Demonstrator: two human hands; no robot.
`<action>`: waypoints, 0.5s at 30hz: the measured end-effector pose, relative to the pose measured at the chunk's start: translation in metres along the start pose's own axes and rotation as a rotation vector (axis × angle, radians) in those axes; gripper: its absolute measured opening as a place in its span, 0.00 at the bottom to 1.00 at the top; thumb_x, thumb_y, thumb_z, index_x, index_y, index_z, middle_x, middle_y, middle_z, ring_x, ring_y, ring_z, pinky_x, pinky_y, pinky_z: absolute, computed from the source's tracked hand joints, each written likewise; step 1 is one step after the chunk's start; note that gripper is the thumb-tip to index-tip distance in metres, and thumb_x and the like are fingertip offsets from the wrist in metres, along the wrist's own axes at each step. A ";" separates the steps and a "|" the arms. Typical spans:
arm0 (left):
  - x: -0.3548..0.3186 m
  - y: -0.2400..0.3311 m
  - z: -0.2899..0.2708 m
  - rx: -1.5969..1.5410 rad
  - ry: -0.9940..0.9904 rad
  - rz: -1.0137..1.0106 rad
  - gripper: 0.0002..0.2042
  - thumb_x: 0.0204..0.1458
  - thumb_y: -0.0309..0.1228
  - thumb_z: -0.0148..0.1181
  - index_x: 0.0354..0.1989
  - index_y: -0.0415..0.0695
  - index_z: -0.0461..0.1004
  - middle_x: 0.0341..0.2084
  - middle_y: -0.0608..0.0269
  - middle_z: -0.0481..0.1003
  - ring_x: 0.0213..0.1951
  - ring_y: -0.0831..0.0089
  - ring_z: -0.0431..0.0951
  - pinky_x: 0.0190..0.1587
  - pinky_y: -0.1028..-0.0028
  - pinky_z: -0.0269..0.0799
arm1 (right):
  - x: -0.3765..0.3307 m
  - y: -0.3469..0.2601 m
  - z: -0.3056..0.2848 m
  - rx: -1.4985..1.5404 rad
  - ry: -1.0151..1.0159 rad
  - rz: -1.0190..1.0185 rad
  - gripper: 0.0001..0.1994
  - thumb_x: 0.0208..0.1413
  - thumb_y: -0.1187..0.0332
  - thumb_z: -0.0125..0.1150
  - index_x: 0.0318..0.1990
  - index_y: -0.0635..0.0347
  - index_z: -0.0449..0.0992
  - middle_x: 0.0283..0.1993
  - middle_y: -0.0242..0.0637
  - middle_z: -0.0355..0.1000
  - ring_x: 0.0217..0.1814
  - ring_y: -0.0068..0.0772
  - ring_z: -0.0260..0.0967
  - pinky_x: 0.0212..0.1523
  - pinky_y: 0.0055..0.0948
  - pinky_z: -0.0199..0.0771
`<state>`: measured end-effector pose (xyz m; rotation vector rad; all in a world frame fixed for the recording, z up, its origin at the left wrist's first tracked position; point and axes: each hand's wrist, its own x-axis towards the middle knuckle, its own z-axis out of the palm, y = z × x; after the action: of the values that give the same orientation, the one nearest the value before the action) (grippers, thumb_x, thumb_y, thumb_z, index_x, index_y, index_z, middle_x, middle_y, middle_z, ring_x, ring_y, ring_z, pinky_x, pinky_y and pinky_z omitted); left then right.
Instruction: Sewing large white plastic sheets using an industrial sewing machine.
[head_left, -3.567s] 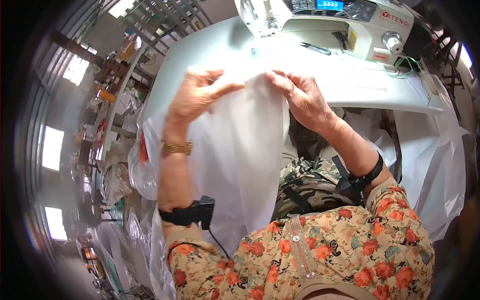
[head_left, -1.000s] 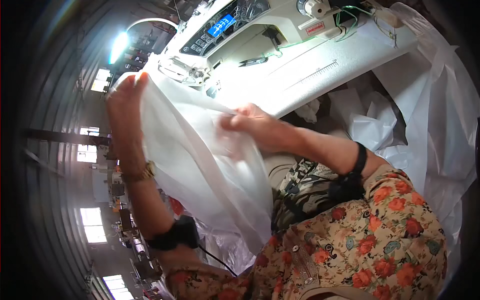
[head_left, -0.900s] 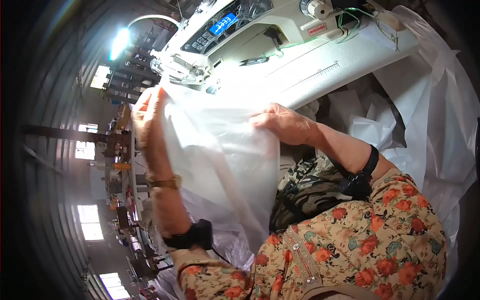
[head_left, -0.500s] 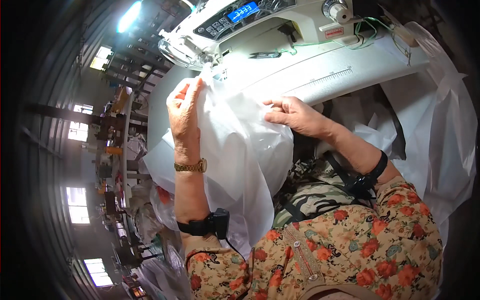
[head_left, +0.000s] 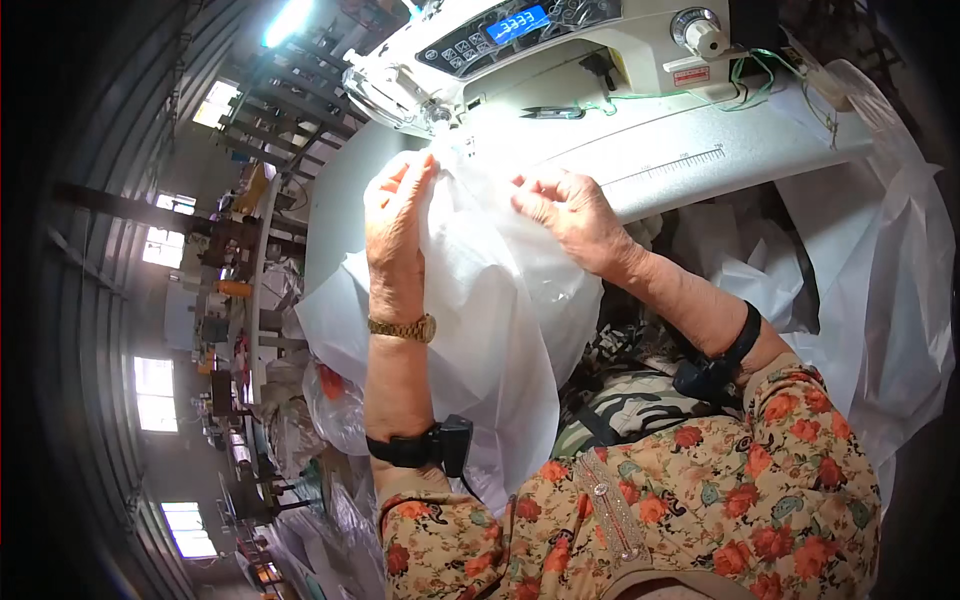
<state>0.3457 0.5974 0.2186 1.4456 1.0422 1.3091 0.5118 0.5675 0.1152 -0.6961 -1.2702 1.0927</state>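
Observation:
A white sheet of thin fabric (head_left: 490,290) hangs from the sewing machine bed over my lap, its upper edge close to the needle area. My left hand (head_left: 397,215) pinches the sheet's left edge just in front of the sewing head (head_left: 415,100). On the right, my right hand (head_left: 575,218) grips the same sheet between thumb and curled fingers. The white sewing machine (head_left: 640,50) stands at the top with a lit blue display. Glare from its lamp washes out the fabric near the needle.
A small thread snipper (head_left: 552,113) lies on the machine bed (head_left: 640,165). Green thread (head_left: 745,85) loops at the right by a dial. More white sheeting (head_left: 880,290) drapes over the right side. Cluttered shelves and tables (head_left: 240,300) stand at the left.
My right hand has moved up and slightly left, closer to the needle area, fingers more curled. My left hand keeps its pinch near the sewing head. The whole view has shifted slightly.

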 end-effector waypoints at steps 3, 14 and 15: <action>0.006 0.001 -0.002 0.119 -0.066 0.045 0.04 0.57 0.24 0.59 0.33 0.36 0.77 0.27 0.72 0.74 0.29 0.88 0.69 0.34 0.86 0.63 | 0.003 0.009 -0.005 0.068 0.147 0.001 0.09 0.59 0.67 0.60 0.38 0.65 0.73 0.31 0.32 0.73 0.37 0.22 0.68 0.43 0.26 0.70; 0.001 0.006 0.004 0.399 -0.139 0.276 0.07 0.57 0.26 0.59 0.29 0.35 0.75 0.22 0.77 0.69 0.26 0.90 0.62 0.28 0.87 0.57 | 0.018 -0.017 -0.005 -0.221 0.292 -0.295 0.23 0.57 0.55 0.62 0.47 0.70 0.68 0.41 0.49 0.74 0.47 0.45 0.73 0.50 0.38 0.71; 0.000 0.006 0.005 0.410 -0.145 0.282 0.07 0.57 0.26 0.58 0.30 0.35 0.75 0.23 0.76 0.70 0.27 0.89 0.64 0.29 0.86 0.59 | 0.022 -0.027 -0.003 -0.248 0.202 -0.320 0.27 0.55 0.52 0.64 0.48 0.71 0.67 0.41 0.49 0.74 0.47 0.45 0.73 0.50 0.37 0.71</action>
<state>0.3512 0.5959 0.2241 2.0259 1.0797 1.2029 0.5207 0.5779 0.1474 -0.7369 -1.3000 0.5952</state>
